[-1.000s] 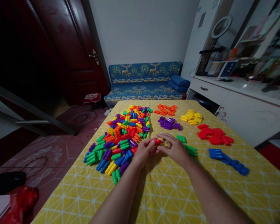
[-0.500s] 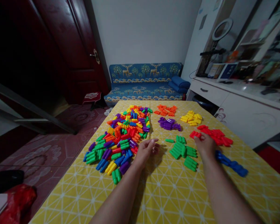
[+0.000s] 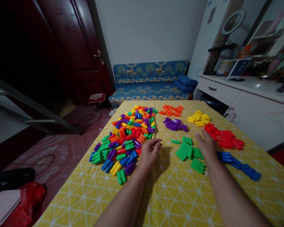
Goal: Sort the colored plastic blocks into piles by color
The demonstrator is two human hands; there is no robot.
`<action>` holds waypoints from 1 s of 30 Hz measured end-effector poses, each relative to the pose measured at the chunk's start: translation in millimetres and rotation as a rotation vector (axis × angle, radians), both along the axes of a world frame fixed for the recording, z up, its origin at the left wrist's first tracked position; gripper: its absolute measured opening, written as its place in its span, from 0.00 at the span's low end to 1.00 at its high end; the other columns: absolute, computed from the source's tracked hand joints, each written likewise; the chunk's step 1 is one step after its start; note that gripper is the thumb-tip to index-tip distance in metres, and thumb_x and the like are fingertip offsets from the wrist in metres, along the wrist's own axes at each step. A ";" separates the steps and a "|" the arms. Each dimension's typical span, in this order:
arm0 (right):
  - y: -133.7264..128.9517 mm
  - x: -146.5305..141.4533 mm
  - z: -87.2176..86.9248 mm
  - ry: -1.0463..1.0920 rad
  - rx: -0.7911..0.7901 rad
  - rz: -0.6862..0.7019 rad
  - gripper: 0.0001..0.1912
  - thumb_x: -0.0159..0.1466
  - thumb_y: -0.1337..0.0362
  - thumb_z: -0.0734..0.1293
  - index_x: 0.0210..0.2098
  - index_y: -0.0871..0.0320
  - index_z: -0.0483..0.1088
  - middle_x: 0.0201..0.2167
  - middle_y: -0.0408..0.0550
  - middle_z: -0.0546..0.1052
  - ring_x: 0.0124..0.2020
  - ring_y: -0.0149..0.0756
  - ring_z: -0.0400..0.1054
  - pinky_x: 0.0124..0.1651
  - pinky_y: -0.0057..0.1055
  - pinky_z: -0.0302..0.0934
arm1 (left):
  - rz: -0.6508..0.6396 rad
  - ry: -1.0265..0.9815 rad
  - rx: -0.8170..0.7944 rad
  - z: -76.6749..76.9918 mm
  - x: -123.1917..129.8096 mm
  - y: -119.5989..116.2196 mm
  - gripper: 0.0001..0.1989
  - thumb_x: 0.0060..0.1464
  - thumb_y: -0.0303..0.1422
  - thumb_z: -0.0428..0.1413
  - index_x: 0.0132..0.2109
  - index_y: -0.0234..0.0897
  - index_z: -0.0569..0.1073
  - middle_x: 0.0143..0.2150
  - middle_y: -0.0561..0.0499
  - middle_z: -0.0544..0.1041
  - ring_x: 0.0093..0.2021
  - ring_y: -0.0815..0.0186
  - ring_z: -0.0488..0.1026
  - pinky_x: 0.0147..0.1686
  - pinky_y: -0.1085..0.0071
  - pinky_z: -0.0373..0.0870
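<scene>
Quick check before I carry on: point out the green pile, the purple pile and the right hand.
Green pile [image 3: 185, 152]: head view, on the pieces at its middle.
Purple pile [image 3: 174, 125]: head view, near its centre.
Right hand [image 3: 207, 147]: head view, on its back.

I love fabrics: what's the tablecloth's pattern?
The tablecloth is yellow with white lines forming triangles, clearest in the head view.

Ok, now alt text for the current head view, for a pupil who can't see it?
A person's right hand, apparently empty, is beside a group of red pieces, the left hand next to a mixed-colour pile. Orange pieces, purple pieces, yellow pieces, green pieces and blue pieces lie in separate groups on a yellow patterned tablecloth.
</scene>
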State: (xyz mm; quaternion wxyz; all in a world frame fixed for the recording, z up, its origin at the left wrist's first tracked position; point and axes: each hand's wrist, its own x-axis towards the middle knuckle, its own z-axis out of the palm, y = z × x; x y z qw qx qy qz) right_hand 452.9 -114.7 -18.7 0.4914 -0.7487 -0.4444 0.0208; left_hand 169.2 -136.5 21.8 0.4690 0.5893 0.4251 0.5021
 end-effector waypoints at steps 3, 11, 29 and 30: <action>-7.7 -21.6 12.3 0.032 0.094 0.103 0.26 0.59 0.52 0.63 0.52 0.61 0.71 0.49 0.61 0.77 0.50 0.50 0.71 0.49 0.45 0.67 | 0.258 0.429 0.317 13.8 -15.7 0.2 0.12 0.56 0.28 0.52 0.43 0.39 0.79 0.44 0.44 0.79 0.48 0.56 0.72 0.51 0.59 0.66; -20.2 -86.2 28.2 0.039 0.247 0.367 0.17 0.62 0.57 0.64 0.47 0.59 0.72 0.46 0.57 0.76 0.45 0.45 0.72 0.45 0.43 0.68 | 0.629 1.077 0.195 17.0 -65.2 21.3 0.20 0.55 0.32 0.52 0.55 0.36 0.73 0.51 0.38 0.74 0.53 0.48 0.68 0.52 0.53 0.63; -26.3 -101.5 26.5 -0.012 0.196 0.514 0.13 0.65 0.58 0.62 0.41 0.57 0.74 0.47 0.55 0.75 0.47 0.44 0.71 0.40 0.41 0.71 | 0.366 1.187 0.312 14.3 -62.1 30.8 0.21 0.52 0.30 0.54 0.53 0.47 0.76 0.54 0.45 0.73 0.55 0.50 0.66 0.51 0.55 0.64; -26.2 -101.5 26.2 -0.013 0.196 0.515 0.13 0.65 0.58 0.62 0.41 0.57 0.74 0.47 0.55 0.75 0.47 0.44 0.71 0.40 0.41 0.71 | 0.372 1.183 0.305 15.0 -62.3 30.4 0.20 0.52 0.31 0.55 0.53 0.47 0.76 0.53 0.44 0.73 0.54 0.50 0.66 0.49 0.55 0.65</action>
